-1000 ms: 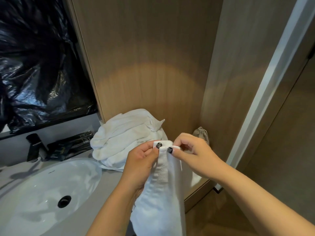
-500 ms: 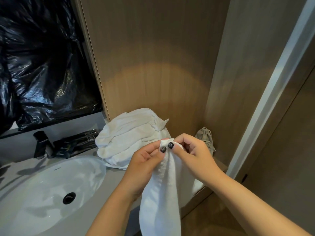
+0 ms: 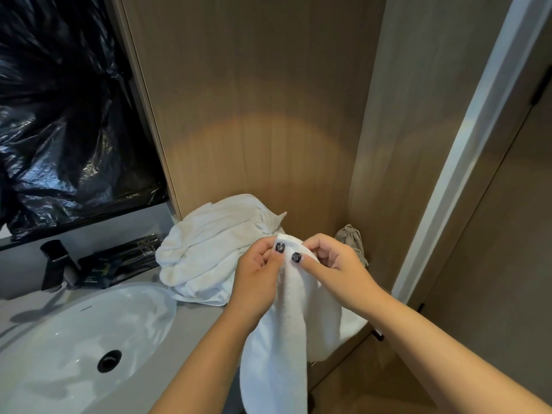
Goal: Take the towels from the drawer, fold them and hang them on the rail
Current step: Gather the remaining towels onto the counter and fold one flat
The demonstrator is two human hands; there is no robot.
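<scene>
Towel [image 3: 286, 339] hangs straight down from my hands, long axis vertical, off the worktop's [image 3: 194, 324] right front edge. Left hand [image 3: 257, 282] and right hand [image 3: 334, 264] pinch its top edge, thumbs nearly touching. Towel pile [image 3: 209, 249] sits just behind.

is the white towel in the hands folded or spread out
Folded: the white terry towel hangs doubled in a narrow strip, its top pinched by left hand and right hand.

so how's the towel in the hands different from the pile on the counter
The held towel hangs straight down in a long narrow drape; the pile lies bunched and rumpled. The left hand and right hand pinch the held towel's top edge; nothing touches the pile, which rests on the counter against the wood wall. Both are white terry.
</scene>
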